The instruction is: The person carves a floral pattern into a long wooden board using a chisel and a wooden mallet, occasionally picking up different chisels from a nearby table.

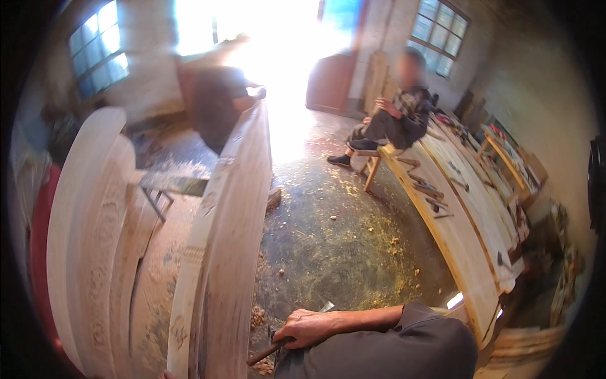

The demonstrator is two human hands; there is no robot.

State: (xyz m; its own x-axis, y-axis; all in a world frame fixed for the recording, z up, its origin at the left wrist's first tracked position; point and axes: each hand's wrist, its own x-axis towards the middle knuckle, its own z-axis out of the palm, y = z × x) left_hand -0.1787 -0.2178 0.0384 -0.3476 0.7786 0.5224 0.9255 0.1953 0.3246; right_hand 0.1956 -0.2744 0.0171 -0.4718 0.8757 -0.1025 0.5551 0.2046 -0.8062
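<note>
My right hand [306, 328] is closed around a tool with a brown wooden handle [262, 355], low in the view, beside my dark-trousered leg. A bright metal tip [327, 307] shows just past the hand; whether it belongs to the same tool I cannot tell. Left of this hand a long pale wooden beam [233, 252] with carved patches runs away from me. Only a sliver of my left hand [167, 374] shows at the lower edge, by the beam's near end; its fingers are mostly hidden.
A rounded, carved wooden panel [88, 221] stands at the left. Wood chips litter the floor [341, 252]. A co-worker [218, 101] bends over the beam's far end. Another person [404, 114] sits by a long plank bench [454, 234] with several hand tools [429, 189] on it.
</note>
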